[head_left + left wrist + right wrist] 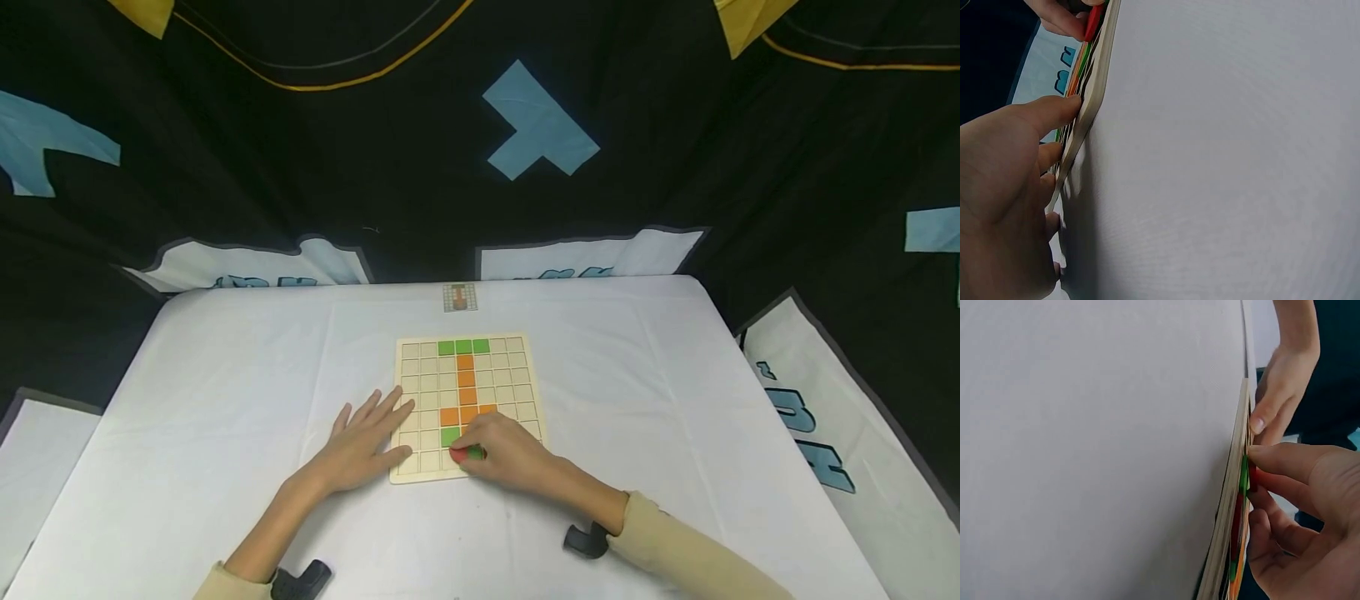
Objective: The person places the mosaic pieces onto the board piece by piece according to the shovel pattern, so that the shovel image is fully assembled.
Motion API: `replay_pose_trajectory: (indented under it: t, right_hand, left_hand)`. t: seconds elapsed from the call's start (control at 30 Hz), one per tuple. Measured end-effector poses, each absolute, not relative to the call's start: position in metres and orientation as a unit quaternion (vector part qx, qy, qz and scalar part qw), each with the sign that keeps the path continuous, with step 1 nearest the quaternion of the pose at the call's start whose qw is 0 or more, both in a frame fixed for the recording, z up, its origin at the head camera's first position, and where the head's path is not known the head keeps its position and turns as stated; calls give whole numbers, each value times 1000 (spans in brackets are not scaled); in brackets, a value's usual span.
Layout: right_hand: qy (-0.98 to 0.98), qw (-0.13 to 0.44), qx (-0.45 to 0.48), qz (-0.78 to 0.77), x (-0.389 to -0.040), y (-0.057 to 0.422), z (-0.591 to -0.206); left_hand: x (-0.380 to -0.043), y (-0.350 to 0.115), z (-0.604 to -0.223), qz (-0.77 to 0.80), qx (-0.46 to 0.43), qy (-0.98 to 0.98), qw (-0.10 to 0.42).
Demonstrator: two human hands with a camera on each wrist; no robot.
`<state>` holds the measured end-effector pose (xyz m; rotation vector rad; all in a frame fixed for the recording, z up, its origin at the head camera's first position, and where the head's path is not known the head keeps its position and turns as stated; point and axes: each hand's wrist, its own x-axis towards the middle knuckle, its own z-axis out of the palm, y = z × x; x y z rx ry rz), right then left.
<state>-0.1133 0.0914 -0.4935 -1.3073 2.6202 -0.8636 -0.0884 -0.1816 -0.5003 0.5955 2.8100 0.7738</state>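
Note:
A pale wooden grid board lies flat on the table. My left hand rests at its left edge, fingers spread and fairly straight, the thumb touching the rim in the left wrist view. Between thumb and fingers my right hand pinches a red tile over the lower middle of the board. Green tiles form a short row at the top. Below them runs a column of orange tiles that widens at its foot. A green tile lies under that foot; the right hand hides the squares beside it.
A small pattern card with a grid picture lies behind the board, near the table's far edge. White cloth covers the table. A dark curtain with blue shapes hangs behind. Each wrist carries a black device.

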Motion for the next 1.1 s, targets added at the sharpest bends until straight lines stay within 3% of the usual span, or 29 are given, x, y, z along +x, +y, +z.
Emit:
replay_pose_trajectory:
  t: [0.57,1.1]
  right_hand:
    - [883,48,-372,-281,-106,81,-495]
    - [872,49,-404,-273,-110,79,-494]
  left_hand:
    - [-88,-182,-502,258,202,941,85]
    - [-88,-182,-500,255,201,942,84]
